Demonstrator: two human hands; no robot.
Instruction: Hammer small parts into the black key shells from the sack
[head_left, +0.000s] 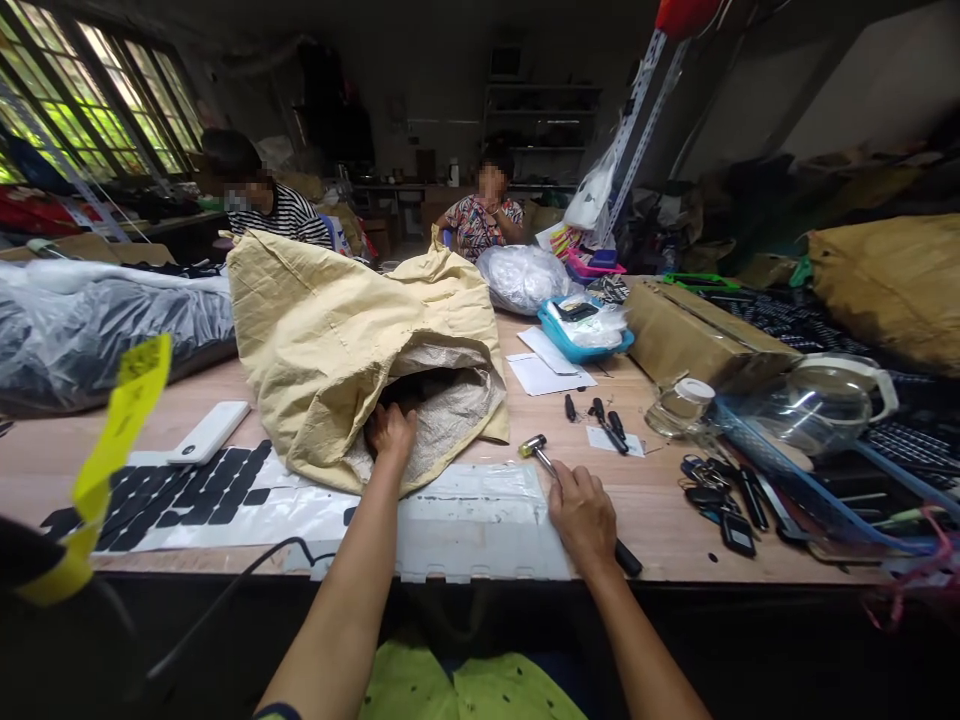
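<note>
The left hand (390, 432) was in the mouth of the yellow sack (322, 330) on the table (660, 500); I could not tell if it held anything. The right hand (583, 515) gripped a small hammer (534, 447) by its handle. The sack looked soft and floppy, best grabbed at its rim.

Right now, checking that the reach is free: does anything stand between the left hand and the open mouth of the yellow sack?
Nothing visible does. The left hand rests at the mouth of the sack, touching its lower lip; the inside is too dark to tell.
</note>
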